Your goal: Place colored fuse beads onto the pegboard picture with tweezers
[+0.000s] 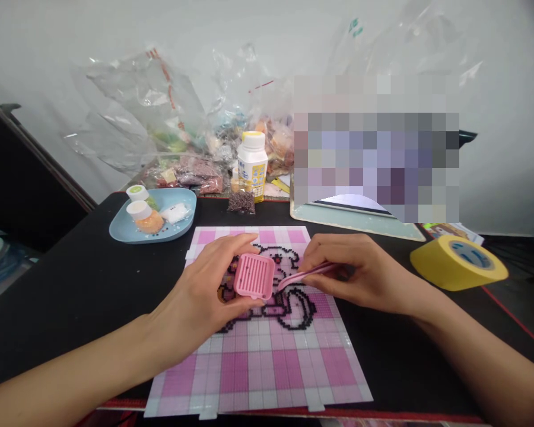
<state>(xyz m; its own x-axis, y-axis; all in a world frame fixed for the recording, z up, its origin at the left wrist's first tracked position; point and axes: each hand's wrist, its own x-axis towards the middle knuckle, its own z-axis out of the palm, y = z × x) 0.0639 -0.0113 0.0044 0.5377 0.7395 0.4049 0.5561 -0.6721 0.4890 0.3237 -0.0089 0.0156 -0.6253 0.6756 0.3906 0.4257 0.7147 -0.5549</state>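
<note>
Between the thumb and fingers of my left hand (209, 281) is a small pink ridged bead tray (254, 277), with a few dark beads in its grooves. My right hand (356, 270) is closed round pink tweezers (300, 276), whose tips point down at the pattern just right of the tray. Under both hands lies a pegboard (267, 362) in pink and white checks. Black beads on it form the outline of a cartoon figure, partly hidden by my left hand and the tray.
A blue plate (120, 228) with small jars and a white packet stands at the left. Behind the board are a bag of dark beads (241, 202), a white bottle (252, 163) and plastic bags (196, 172). Yellow tape (431, 267) lies right; a blurred screen (374, 154) stands behind.
</note>
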